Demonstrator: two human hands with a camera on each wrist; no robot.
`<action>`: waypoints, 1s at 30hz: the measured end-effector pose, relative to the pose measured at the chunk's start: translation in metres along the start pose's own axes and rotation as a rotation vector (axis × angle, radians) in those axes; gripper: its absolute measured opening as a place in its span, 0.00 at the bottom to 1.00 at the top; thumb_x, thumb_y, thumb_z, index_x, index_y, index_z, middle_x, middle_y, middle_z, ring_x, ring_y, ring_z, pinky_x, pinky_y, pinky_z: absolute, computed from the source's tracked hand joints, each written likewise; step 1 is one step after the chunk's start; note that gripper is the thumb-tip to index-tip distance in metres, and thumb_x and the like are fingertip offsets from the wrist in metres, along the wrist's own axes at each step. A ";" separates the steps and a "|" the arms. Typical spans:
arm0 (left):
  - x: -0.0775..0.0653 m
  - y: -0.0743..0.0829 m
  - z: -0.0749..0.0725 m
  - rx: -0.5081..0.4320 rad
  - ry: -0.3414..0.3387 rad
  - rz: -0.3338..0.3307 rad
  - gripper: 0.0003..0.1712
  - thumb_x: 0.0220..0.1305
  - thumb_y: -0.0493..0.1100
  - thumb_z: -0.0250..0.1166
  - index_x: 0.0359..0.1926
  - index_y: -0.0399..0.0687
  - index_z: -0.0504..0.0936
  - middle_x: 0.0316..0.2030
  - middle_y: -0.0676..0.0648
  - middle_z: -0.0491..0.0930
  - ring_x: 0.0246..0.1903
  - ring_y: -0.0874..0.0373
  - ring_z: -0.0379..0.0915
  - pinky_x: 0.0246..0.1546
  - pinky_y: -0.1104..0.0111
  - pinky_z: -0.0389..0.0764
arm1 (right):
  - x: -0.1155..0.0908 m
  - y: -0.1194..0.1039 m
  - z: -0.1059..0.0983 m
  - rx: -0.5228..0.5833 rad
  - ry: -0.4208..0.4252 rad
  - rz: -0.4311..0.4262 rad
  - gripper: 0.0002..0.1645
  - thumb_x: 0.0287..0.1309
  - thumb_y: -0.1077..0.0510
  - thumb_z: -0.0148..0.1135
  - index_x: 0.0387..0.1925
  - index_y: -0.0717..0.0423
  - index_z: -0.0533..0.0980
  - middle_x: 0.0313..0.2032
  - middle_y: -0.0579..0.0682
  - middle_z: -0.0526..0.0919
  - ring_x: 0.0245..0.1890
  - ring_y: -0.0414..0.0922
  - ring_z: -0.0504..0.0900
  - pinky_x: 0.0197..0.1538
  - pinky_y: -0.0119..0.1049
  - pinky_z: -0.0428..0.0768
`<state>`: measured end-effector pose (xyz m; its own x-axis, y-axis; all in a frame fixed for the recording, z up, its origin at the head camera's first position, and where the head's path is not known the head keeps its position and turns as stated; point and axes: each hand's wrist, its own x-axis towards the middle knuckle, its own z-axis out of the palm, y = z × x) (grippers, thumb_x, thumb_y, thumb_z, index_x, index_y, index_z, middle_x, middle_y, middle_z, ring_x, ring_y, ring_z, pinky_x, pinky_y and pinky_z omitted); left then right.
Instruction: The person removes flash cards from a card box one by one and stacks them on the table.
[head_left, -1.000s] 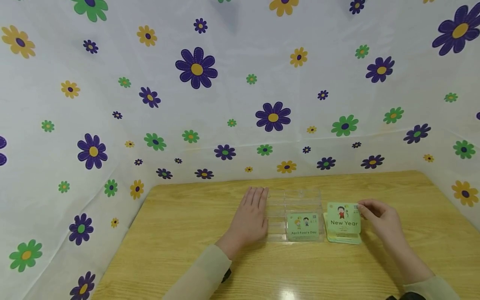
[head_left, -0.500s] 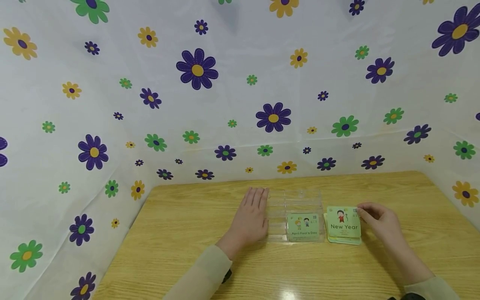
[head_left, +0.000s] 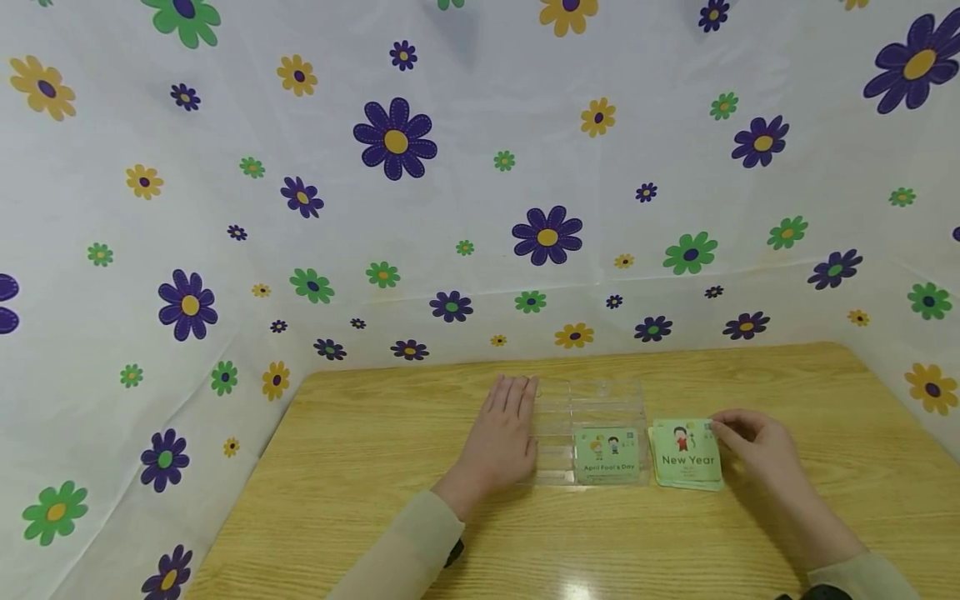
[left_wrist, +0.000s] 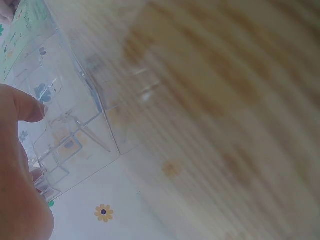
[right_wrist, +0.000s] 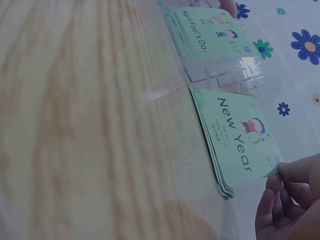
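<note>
A clear plastic stepped holder (head_left: 553,450) stands on the table, with a green "April Fool's Day" card (head_left: 606,454) upright at its front right. My left hand (head_left: 501,433) rests along the holder's left end, its fingers straight; in the left wrist view the thumb (left_wrist: 31,109) touches the plastic. To the right of the holder lies a stack of cards (right_wrist: 216,170). On top of it is a green "New Year" card (head_left: 686,454), whose upper right corner my right hand (head_left: 761,446) pinches between thumb and finger. The lower cards are mostly hidden.
The wooden table (head_left: 360,467) reaches back to a white cloth (head_left: 465,192) printed with flowers, which also hangs at both sides. Bare tabletop spreads in front of the holder and to the left of my left arm.
My right hand has lowered the "New Year" card toward me, down flat over the stack, so less of the cards beneath shows. The left hand and the holder stay put.
</note>
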<state>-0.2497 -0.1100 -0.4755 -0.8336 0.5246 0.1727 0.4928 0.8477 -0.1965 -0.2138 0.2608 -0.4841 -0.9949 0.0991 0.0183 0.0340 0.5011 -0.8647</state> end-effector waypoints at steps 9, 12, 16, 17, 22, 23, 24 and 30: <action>-0.001 0.001 0.001 -0.017 0.002 -0.001 0.46 0.75 0.51 0.56 0.84 0.37 0.48 0.79 0.38 0.59 0.80 0.44 0.54 0.86 0.52 0.49 | 0.001 0.004 0.002 -0.067 0.012 -0.019 0.18 0.76 0.60 0.61 0.53 0.75 0.81 0.41 0.57 0.88 0.33 0.27 0.74 0.36 0.24 0.76; -0.001 0.001 0.001 -0.017 0.001 0.000 0.47 0.75 0.51 0.56 0.84 0.37 0.48 0.79 0.38 0.59 0.80 0.43 0.55 0.86 0.52 0.49 | 0.002 0.005 0.003 -0.081 0.014 -0.020 0.18 0.75 0.60 0.61 0.53 0.75 0.81 0.41 0.59 0.88 0.32 0.28 0.74 0.35 0.24 0.75; -0.001 0.001 0.000 -0.018 -0.005 0.001 0.47 0.75 0.51 0.57 0.84 0.37 0.48 0.79 0.38 0.59 0.80 0.43 0.55 0.86 0.52 0.49 | 0.003 0.006 0.003 -0.086 0.014 -0.016 0.19 0.75 0.59 0.63 0.53 0.74 0.81 0.41 0.59 0.88 0.32 0.28 0.74 0.35 0.24 0.76; -0.001 0.001 0.000 -0.017 -0.006 0.000 0.47 0.75 0.51 0.56 0.84 0.37 0.48 0.79 0.38 0.59 0.80 0.43 0.55 0.86 0.52 0.49 | 0.003 0.006 0.003 -0.085 0.013 -0.015 0.19 0.74 0.59 0.63 0.53 0.74 0.82 0.41 0.60 0.88 0.32 0.28 0.74 0.35 0.24 0.76; -0.001 0.001 -0.001 -0.013 -0.003 -0.003 0.46 0.75 0.52 0.56 0.84 0.37 0.48 0.79 0.38 0.59 0.80 0.43 0.54 0.86 0.52 0.50 | 0.005 0.008 0.004 -0.091 0.021 -0.018 0.19 0.74 0.60 0.63 0.53 0.75 0.81 0.42 0.61 0.89 0.32 0.27 0.74 0.35 0.24 0.76; -0.001 0.001 -0.001 -0.012 -0.002 -0.003 0.46 0.75 0.52 0.56 0.84 0.37 0.48 0.79 0.38 0.59 0.80 0.43 0.54 0.86 0.52 0.50 | 0.005 0.008 0.004 -0.091 0.024 -0.020 0.19 0.73 0.59 0.64 0.53 0.75 0.82 0.41 0.61 0.89 0.32 0.27 0.74 0.35 0.24 0.76; -0.001 0.001 -0.001 -0.014 0.000 -0.003 0.46 0.75 0.52 0.56 0.84 0.37 0.48 0.79 0.38 0.59 0.80 0.43 0.55 0.86 0.52 0.50 | 0.006 0.009 0.004 -0.095 0.026 -0.022 0.19 0.73 0.59 0.64 0.53 0.75 0.82 0.41 0.61 0.89 0.32 0.26 0.74 0.35 0.23 0.76; 0.000 0.001 -0.001 -0.020 0.002 -0.003 0.46 0.75 0.51 0.56 0.83 0.36 0.48 0.79 0.38 0.59 0.80 0.43 0.55 0.86 0.52 0.50 | 0.009 0.012 0.004 -0.120 0.028 -0.024 0.19 0.73 0.59 0.65 0.52 0.73 0.83 0.44 0.65 0.89 0.33 0.27 0.75 0.35 0.22 0.77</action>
<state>-0.2491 -0.1095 -0.4746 -0.8343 0.5226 0.1754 0.4955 0.8504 -0.1770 -0.2224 0.2646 -0.4964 -0.9927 0.1085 0.0535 0.0230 0.6030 -0.7974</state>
